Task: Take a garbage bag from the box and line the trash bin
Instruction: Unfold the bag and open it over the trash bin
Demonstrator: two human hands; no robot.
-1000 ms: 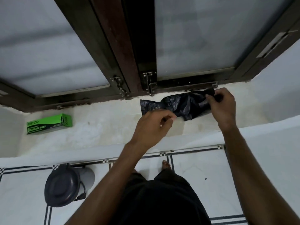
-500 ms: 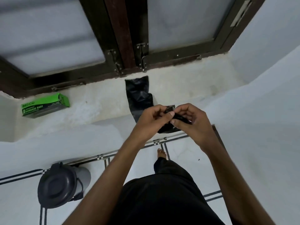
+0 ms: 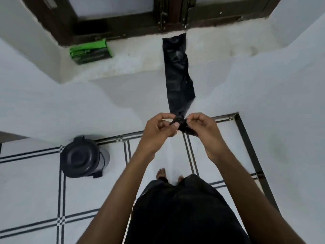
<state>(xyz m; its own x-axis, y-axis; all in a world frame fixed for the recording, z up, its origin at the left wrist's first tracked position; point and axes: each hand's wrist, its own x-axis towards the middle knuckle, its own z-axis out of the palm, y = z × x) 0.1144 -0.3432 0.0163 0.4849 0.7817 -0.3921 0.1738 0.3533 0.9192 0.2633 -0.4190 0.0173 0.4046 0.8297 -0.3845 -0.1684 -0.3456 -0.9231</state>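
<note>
A white tiled floor (image 3: 35,199) with dark grid lines meets a white wall below a dark-framed window (image 3: 168,16). The lidded trash bin (image 3: 82,157) stands at left; the green box (image 3: 90,51) lies on the sill (image 3: 133,57). The black garbage bag (image 3: 178,76) trails from the sill, apparently still folded narrow. Left hand (image 3: 158,129) and right hand (image 3: 204,131) meet, fingers pinched on its near end.

Bare forearms, bare feet (image 3: 161,174), and a loose black garment (image 3: 184,212) below the waist.

Green box (image 3: 91,51) on sill (image 3: 133,55); bin (image 3: 82,157) on floor (image 3: 31,187).
</note>
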